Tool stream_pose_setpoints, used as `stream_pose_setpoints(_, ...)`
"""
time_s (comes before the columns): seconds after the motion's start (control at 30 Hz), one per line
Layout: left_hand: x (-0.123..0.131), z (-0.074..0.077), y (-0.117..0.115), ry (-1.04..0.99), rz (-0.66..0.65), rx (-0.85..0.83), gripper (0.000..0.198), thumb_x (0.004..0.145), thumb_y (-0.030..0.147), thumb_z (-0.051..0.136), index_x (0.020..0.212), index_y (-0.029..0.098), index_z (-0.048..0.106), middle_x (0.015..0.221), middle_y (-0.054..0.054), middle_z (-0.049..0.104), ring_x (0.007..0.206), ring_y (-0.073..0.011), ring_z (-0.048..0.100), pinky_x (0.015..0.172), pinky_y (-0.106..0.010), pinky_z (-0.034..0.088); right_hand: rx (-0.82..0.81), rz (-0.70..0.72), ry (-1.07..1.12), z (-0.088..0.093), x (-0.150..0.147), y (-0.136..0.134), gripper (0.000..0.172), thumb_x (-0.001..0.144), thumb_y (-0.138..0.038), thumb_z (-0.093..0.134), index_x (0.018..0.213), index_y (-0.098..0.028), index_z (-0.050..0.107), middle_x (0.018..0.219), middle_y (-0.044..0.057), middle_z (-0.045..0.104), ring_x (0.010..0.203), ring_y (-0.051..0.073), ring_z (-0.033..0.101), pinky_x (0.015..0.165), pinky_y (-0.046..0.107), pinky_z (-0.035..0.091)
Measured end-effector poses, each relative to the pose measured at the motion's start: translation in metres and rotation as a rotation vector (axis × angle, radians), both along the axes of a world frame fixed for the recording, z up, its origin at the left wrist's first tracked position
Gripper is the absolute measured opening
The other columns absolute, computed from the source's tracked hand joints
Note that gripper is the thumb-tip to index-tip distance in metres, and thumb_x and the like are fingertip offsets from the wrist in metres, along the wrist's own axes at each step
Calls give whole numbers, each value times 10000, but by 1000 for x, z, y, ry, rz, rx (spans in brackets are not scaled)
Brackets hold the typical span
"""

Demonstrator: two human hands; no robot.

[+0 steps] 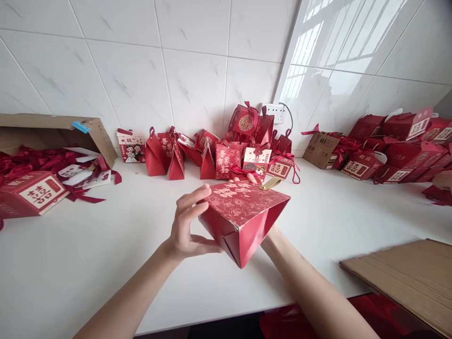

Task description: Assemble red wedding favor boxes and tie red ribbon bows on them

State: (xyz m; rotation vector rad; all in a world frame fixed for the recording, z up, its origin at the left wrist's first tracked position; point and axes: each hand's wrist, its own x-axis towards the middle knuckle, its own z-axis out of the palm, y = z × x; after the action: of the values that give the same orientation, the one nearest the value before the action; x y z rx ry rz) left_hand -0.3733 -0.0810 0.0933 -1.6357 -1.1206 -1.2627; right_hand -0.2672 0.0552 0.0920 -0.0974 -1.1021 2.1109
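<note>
I hold a red paper gift bag [243,219] printed with pale flowers above the white counter, its folded bottom turned toward me. My left hand [187,223] grips the bag's left side, thumb under it and fingers on the upper edge. Most of my right hand [247,178] is hidden behind the bag; only fingertips show over its far top edge, so it grips the bag from behind. A gold tab [270,183] sticks out beside those fingertips.
Several finished red gift boxes and bags [226,150] stand along the tiled wall. A cardboard box [52,127] with red ribbons lies at left, beside a red box [31,193]. More red boxes [399,150] pile at right. Flat cardboard [409,278] lies near right.
</note>
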Motion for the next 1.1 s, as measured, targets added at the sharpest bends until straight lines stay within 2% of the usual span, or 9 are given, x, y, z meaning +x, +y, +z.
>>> stream_pose_setpoints(0.17, 2, 2, -1, 66, 9, 19, 663, 697, 579, 689, 1235, 256, 473, 1095, -90, 579, 1046, -267, 617, 837, -389, 527, 39, 17, -35, -2, -1, 1, 430, 811, -605, 474, 1090, -288, 557, 1073, 57, 673, 1099, 287, 583, 938, 530, 434)
stream_pose_setpoints(0.27, 3, 0, 0, -73, -43, 17, 711, 644, 590, 725, 1222, 248, 491, 1096, -92, 586, 1047, -274, 609, 864, -401, 518, 47, 16, -30, 1, -1, 1, 456, 814, -603, 446, 1111, -272, 548, 1058, 66, 671, 1060, 283, 601, 905, 505, 463)
stream_pose_setpoints(0.37, 0, -2, 2, -474, -102, 34, 725, 610, 586, 742, 1181, 207, 505, 1073, -91, 597, 994, -259, 616, 834, -370, 523, 89, 5, -28, 5, 1, -3, 402, 773, -512, 540, 1102, -279, 539, 1034, 42, 664, 990, 254, 620, 840, 437, 507)
stream_pose_setpoints(0.47, -9, -5, 6, -1035, -143, -31, 554, 740, 612, 584, 1075, 174, 534, 1026, -89, 626, 937, -239, 625, 782, -341, 529, 299, -96, -111, 4, 4, -9, 343, 757, -423, 628, 1050, -265, 543, 1011, 33, 648, 902, 215, 621, 770, 363, 523)
stream_pose_setpoints(0.6, -22, -11, 14, -1502, 53, -200, 396, 823, 412, 513, 1138, 178, 459, 1216, -133, 550, 1126, -254, 555, 945, -392, 457, 636, -383, -291, -3, 0, -15, 241, 804, -439, 590, 817, -215, 501, 779, 13, 593, 662, 156, 575, 587, 280, 501)
stream_pose_setpoints(0.7, -26, -16, 16, -1503, 186, -129, 443, 772, 190, 525, 1190, 192, 375, 1371, -147, 401, 1303, -236, 400, 1085, -402, 321, 881, -499, -436, -3, -16, -22, 249, 805, -426, 548, 733, -225, 419, 655, -23, 531, 527, 130, 514, 491, 252, 434)
stream_pose_setpoints(0.87, -24, -22, 15, -1411, 173, -60, 397, 783, 122, 431, 1169, 202, 390, 1337, -124, 428, 1324, -237, 367, 1111, -440, 277, 1316, -334, -863, 17, -63, -47, 208, 833, -347, 522, 960, -186, 486, 942, 88, 652, 786, 248, 666, 656, 328, 474)
stream_pose_setpoints(0.97, -28, -25, 13, -1417, 168, -7, 383, 795, 131, 412, 1171, 204, 390, 1335, -127, 427, 1323, -247, 364, 1093, -451, 302, 1408, -329, -1086, 29, -96, -55, 242, 866, -360, 498, 987, -151, 512, 1016, 139, 651, 909, 305, 671, 721, 352, 477)
stream_pose_setpoints(1.1, -33, -27, 12, -1459, 206, -15, 393, 786, 120, 416, 1170, 196, 393, 1342, -138, 419, 1331, -255, 346, 1089, -461, 287, 1393, -397, -1164, 36, -136, -52, 260, 898, -300, 461, 1040, -89, 516, 1068, 200, 634, 968, 332, 661, 771, 366, 475)
